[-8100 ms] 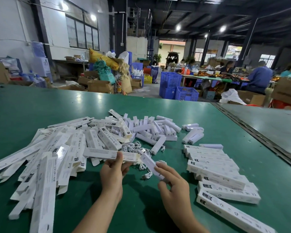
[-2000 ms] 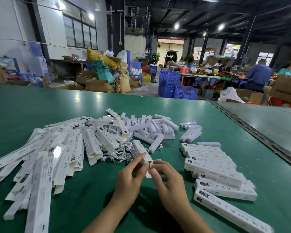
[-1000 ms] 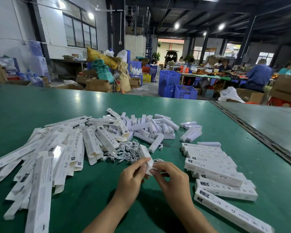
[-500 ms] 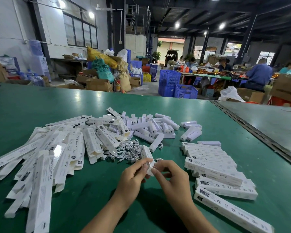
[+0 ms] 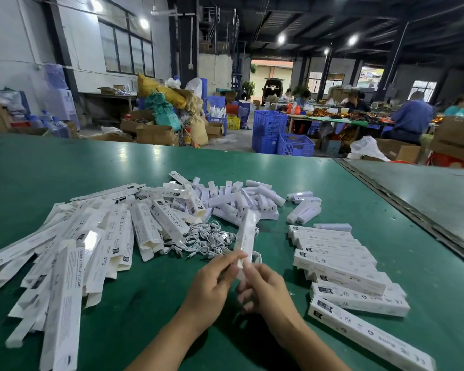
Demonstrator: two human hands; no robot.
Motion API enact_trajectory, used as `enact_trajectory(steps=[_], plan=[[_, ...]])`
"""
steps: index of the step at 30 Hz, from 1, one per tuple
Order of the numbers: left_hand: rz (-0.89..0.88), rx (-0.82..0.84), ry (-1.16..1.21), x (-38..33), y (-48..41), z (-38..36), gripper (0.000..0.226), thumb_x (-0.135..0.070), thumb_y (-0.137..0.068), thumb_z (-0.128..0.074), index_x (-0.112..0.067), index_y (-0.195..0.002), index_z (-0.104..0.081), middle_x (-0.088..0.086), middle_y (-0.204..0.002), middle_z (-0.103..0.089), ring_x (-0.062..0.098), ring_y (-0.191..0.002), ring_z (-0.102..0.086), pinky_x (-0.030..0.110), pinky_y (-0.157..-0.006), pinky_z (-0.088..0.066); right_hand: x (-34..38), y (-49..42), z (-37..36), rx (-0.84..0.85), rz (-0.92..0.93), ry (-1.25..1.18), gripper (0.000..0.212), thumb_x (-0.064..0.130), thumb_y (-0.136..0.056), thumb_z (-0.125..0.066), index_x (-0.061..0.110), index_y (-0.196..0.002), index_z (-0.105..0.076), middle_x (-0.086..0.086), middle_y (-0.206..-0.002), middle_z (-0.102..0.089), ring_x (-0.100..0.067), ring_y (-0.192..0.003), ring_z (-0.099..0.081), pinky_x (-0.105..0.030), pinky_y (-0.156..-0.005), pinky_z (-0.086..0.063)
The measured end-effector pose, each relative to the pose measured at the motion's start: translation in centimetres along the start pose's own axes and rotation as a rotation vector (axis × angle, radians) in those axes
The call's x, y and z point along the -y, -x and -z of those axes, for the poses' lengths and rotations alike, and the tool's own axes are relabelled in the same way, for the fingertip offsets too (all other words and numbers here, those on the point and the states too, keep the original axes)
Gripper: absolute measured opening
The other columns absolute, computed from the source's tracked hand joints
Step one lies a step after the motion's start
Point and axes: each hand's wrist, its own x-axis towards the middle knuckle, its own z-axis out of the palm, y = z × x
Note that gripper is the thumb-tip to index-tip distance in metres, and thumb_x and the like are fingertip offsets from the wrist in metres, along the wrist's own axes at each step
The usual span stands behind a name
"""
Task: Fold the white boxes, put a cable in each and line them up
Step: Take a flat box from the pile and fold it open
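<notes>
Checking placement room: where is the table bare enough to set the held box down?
Bare table between the flat boxes and left hand; also right of the lined-up boxes, and beyond the piles. Crowded: cables and small white pieces.

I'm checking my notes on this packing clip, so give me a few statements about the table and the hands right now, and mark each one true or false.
1. The left hand and the right hand both hold one white box. True.
2. The row of closed boxes lies to the left of the hands. False: it lies to their right, and the flat boxes lie to the left.
3. A heap of white cables lies on the table just beyond the hands. True.
4. The table is red. False: it is green.
</notes>
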Motion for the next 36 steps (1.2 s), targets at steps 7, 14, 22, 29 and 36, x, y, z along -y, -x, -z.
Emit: enact_trajectory(steps=[7, 14, 22, 29, 36], plan=[[-0.021, 0.046, 0.003, 0.4, -0.1, 0.2, 0.057, -0.006, -0.099, -0.055, -0.050, -0.134, -0.055, -0.007, -0.114, -0.067, 0.006, -0.103, -0.064, 0.011, -0.087, -0.046, -0.2, -0.5, 0.6, 0.150, -0.060, -0.249, 0.039, 0.030, -0.086, -0.063, 0.002, -0.112, -0.058, -0.010, -0.082, -0.063, -0.020, -0.062, -0.061, -0.025, -0.058, -0.050], [0.185, -0.188, 0.100, 1.2, -0.6, 0.1, 0.056, -0.011, -0.094, -0.065, -0.056, -0.124, -0.049, -0.015, -0.112, -0.062, 0.009, -0.104, -0.061, 0.022, -0.082, -0.050, -0.8, -2.6, 1.1, -0.058, -0.101, -0.425, 0.032, 0.030, -0.087, -0.063, 0.003, -0.101, -0.053, -0.006, -0.069, -0.057, -0.016, -0.055, -0.058, -0.024, -0.054, -0.050], [0.447, -0.503, 1.195, 1.9, -2.1, 3.9, 0.047, -0.008, -0.095, -0.051, -0.022, -0.140, -0.048, 0.012, -0.144, -0.044, 0.030, -0.115, -0.060, 0.039, -0.084, -0.051, -0.7, -4.3, 3.0, -0.317, -0.100, -0.659, 0.020, 0.020, -0.092, -0.063, 0.004, -0.098, -0.052, -0.009, -0.077, -0.056, -0.012, -0.058, -0.055, -0.018, -0.049, -0.050], [0.431, -0.549, 1.396, 2.3, -2.2, 5.4, 0.053, -0.024, -0.093, -0.055, -0.010, -0.143, -0.045, 0.015, -0.142, -0.050, 0.033, -0.124, -0.056, 0.042, -0.094, -0.047, -0.5, -4.1, 3.6, -0.395, -0.035, -0.865, 0.043, 0.009, -0.099, -0.052, 0.016, -0.140, -0.041, -0.002, -0.119, -0.067, -0.020, -0.091, -0.069, -0.019, -0.054, -0.055], [0.469, -0.557, 1.401, 2.4, -2.4, 5.3, 0.045, -0.022, -0.092, -0.055, -0.004, -0.134, -0.054, 0.012, -0.132, -0.060, 0.027, -0.119, -0.059, 0.036, -0.096, -0.047, -0.4, -3.3, 3.5, -0.255, -0.110, -0.986, 0.040, 0.006, -0.095, -0.053, 0.007, -0.135, -0.048, -0.007, -0.141, -0.054, -0.026, -0.103, -0.070, -0.033, -0.091, -0.054]])
